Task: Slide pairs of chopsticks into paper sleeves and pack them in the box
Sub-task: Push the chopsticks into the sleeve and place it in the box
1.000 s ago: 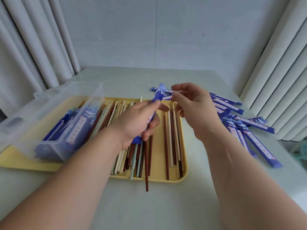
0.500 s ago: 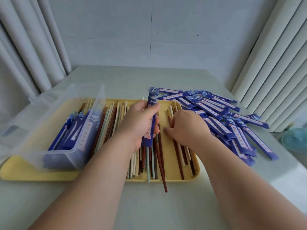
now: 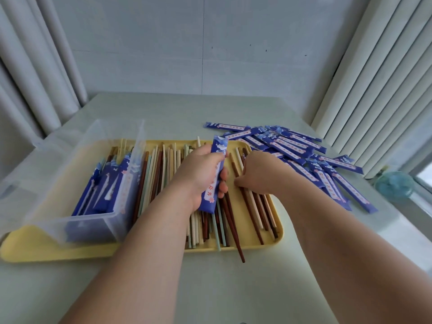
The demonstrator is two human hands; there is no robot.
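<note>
Grips the paper sleeve (image 3: 216,174) in the left hand (image 3: 201,176) over the tray's (image 3: 279,232) middle, fingers clamped round it, sleeved chopstick (image 3: 238,249) jutting nearward. Curls the nearer right hand (image 3: 259,174) onto a loose brown chopstick (image 3: 253,218) just right, lying far-to-near; pinch unclear.

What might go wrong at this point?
The brown stick hangs far out of the sleeve in the left hand, past the tray edge; it could slip out. The right hand picks among mixed-colour loose sticks and may take a mismatch.
</note>
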